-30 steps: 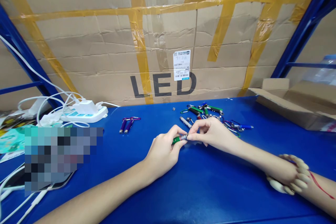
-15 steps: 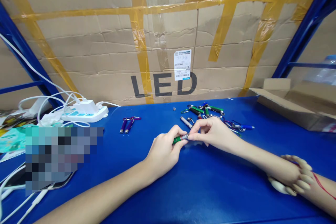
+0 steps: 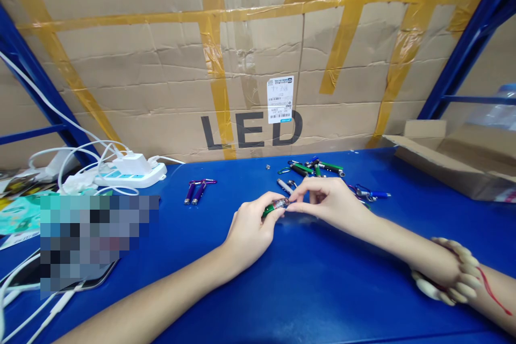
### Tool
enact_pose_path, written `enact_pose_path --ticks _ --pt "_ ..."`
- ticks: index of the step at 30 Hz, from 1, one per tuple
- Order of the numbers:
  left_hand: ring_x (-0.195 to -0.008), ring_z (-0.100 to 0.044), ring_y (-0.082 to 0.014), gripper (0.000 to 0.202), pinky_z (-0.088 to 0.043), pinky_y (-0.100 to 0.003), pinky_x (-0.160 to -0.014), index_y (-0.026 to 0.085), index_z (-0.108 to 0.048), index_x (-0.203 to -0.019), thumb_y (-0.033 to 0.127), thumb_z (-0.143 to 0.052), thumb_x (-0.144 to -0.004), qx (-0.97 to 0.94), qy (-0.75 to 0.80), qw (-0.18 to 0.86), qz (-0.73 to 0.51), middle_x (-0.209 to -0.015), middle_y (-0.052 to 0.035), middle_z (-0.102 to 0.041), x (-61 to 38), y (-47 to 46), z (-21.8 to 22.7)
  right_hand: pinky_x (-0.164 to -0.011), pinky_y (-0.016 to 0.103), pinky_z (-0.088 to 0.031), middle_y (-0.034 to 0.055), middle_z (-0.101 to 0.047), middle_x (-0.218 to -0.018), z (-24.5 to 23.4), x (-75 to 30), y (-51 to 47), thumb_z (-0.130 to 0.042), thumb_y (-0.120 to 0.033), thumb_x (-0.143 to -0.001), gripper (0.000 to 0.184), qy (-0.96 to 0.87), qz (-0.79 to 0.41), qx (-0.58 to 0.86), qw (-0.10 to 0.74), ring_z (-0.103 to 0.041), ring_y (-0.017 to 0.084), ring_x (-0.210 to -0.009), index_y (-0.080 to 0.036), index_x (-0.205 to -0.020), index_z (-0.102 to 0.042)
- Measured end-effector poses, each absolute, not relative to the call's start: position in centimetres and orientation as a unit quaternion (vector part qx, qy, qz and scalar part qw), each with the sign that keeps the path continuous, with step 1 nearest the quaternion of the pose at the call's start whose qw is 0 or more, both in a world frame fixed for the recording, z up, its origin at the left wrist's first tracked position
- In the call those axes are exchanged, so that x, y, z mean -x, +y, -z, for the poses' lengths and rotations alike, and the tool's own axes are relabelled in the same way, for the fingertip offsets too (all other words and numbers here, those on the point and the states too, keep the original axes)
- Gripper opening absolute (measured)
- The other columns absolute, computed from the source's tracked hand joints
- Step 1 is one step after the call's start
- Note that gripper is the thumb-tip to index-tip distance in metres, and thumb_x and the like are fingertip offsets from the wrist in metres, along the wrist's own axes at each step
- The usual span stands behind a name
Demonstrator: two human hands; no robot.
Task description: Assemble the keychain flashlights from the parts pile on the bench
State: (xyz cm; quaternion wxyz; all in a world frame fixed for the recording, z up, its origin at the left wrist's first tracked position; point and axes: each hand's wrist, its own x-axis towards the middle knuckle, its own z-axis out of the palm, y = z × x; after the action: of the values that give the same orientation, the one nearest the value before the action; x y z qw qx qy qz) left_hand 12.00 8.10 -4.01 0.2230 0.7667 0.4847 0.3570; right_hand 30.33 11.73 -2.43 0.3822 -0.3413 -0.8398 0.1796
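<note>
My left hand (image 3: pixel 250 231) grips a small green keychain flashlight (image 3: pixel 271 207) just above the blue table (image 3: pixel 314 285). My right hand (image 3: pixel 326 201) pinches the silver end of the same flashlight with thumb and fingertips. Right behind my right hand lies a pile of several small flashlights (image 3: pixel 322 169) in green, blue and silver. Two purple flashlights (image 3: pixel 195 192) with clips lie apart to the left. A beaded bracelet (image 3: pixel 447 271) circles my right forearm.
A taped cardboard wall marked LED (image 3: pixel 252 130) stands at the back. A white power strip with cables (image 3: pixel 131 172) lies at the left, with a phone and papers nearer. An open cardboard box (image 3: pixel 455 158) sits at the right. Blue rack posts (image 3: pixel 463 48) frame both sides.
Both hands have lifted the green flashlight slightly and tilted it; my right hand's fingers have shifted on its silver end. The piles on the table are unchanged.
</note>
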Motion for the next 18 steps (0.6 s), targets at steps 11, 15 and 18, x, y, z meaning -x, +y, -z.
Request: enact_pose_path --ticks 11,15,18 --pt "-0.073 -0.062 -0.0146 0.014 -0.043 -0.022 -0.07 0.021 -0.06 -0.09 0.022 -0.046 -0.087 -0.778 0.457 0.263 -0.341 -0.078 0.0029 -0.068 -11.9 8.03 3.83 -0.06 0.023 -0.045 0.0035 -0.063 -0.079 2.31 -31.13 11.76 -0.061 -0.03 -0.084 0.015 -0.892 -0.032 0.213 0.396 -0.059 0.013 -0.069 -0.02 -0.083 -0.072" --pt "-0.07 -0.06 -0.0123 0.018 -0.04 -0.02 -0.067 0.02 -0.06 -0.087 0.021 -0.042 -0.089 -0.799 0.422 0.261 -0.34 -0.076 0.0035 -0.066 -11.87 7.97 3.66 -0.06 0.021 -0.045 0.0024 -0.062 -0.078 2.38 -31.25 11.78 -0.062 -0.026 -0.084 0.012 -0.899 -0.036 0.173 0.4 -0.059 0.012 -0.07 -0.018 -0.08 -0.07" --pt "-0.069 -0.058 -0.0114 0.019 -0.039 -0.019 -0.067 0.019 -0.059 -0.083 0.02 -0.041 -0.09 -0.808 0.41 0.258 -0.336 -0.075 0.0035 -0.065 -11.86 7.88 3.54 -0.059 0.02 -0.045 0.0019 -0.062 -0.076 2.37 -31.26 11.78 -0.063 -0.027 -0.083 0.011 -0.896 -0.026 0.162 0.413 -0.059 0.011 -0.069 -0.019 -0.079 -0.07"
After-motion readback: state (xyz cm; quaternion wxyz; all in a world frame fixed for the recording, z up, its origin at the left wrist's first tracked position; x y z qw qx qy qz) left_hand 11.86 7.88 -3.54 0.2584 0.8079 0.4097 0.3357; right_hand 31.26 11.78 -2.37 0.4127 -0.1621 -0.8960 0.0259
